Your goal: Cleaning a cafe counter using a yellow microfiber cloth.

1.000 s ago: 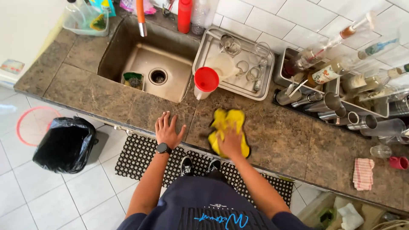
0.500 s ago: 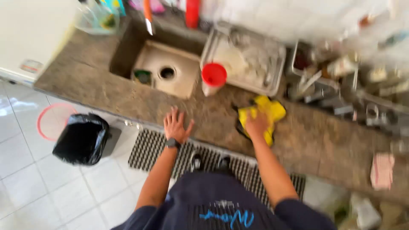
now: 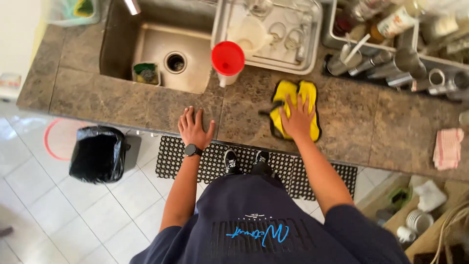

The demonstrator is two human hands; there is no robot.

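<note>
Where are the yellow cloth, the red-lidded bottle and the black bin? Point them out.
yellow cloth [image 3: 282,94], head view, upper left part.
red-lidded bottle [image 3: 228,58], head view, lid top.
black bin [image 3: 96,152], head view, bag middle.

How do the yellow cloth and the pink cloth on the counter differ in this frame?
The yellow cloth lies near the middle of the counter with the right hand pressed flat on it; the pink cloth lies untouched at the far right edge. The yellow one is plain bright yellow and spread wider; the pink one is pale, checked and folded small. Both rest flat on the stone counter.
</note>
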